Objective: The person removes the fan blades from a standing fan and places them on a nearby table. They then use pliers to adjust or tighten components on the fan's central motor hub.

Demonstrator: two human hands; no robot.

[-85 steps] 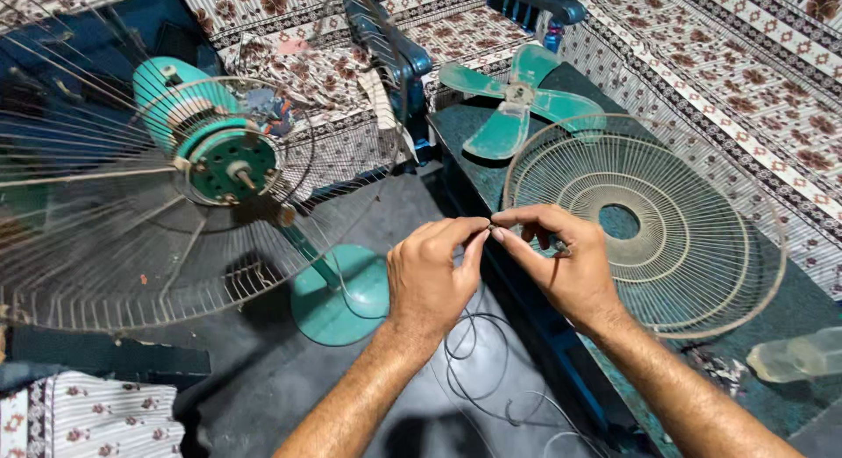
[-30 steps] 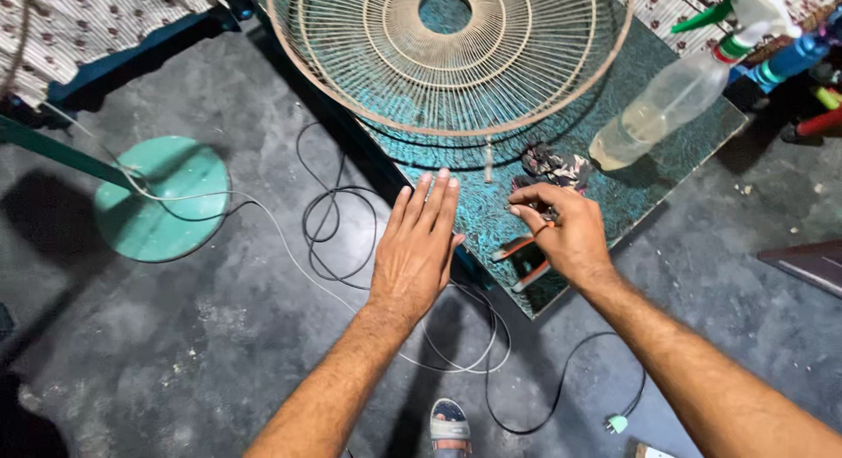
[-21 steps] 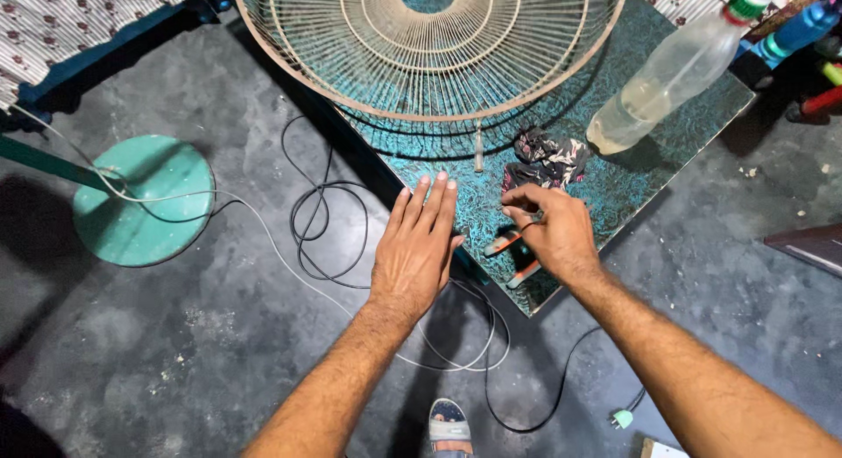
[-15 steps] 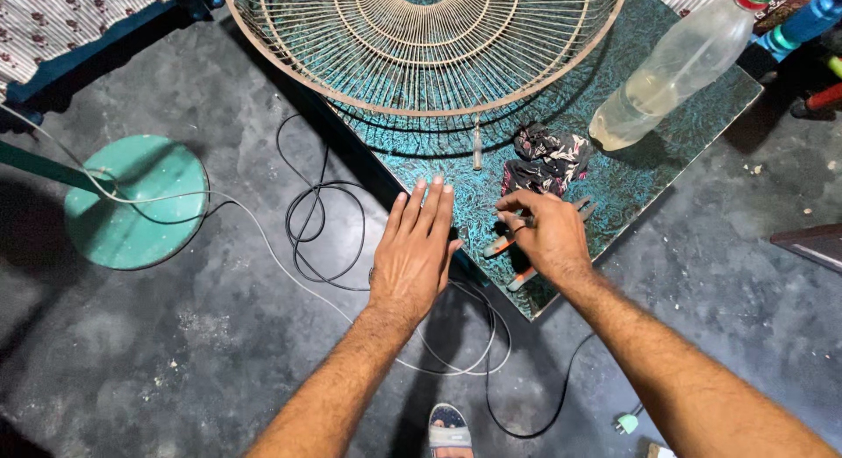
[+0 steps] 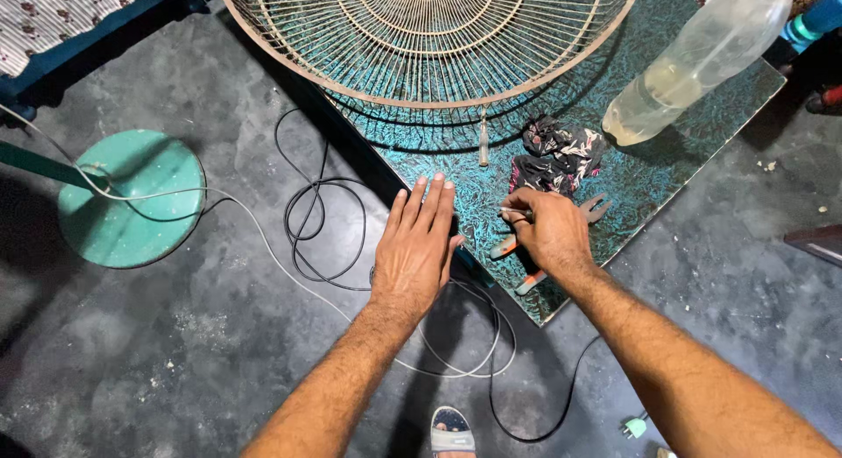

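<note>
The right hand [image 5: 551,232] is curling over the orange-handled pliers [image 5: 548,240] at the middle of the frame, fingers closing on them atop the teal patterned board [image 5: 702,133]. The left hand [image 5: 417,247] is hovering flat just left of it — fingers straight and together, holding nothing — above the board's near edge. A crumpled dark cloth [image 5: 557,155] is lying just above the pliers, the fan guard [image 5: 421,41] is filling the top, and black cable [image 5: 320,221] is looping at left.
</note>
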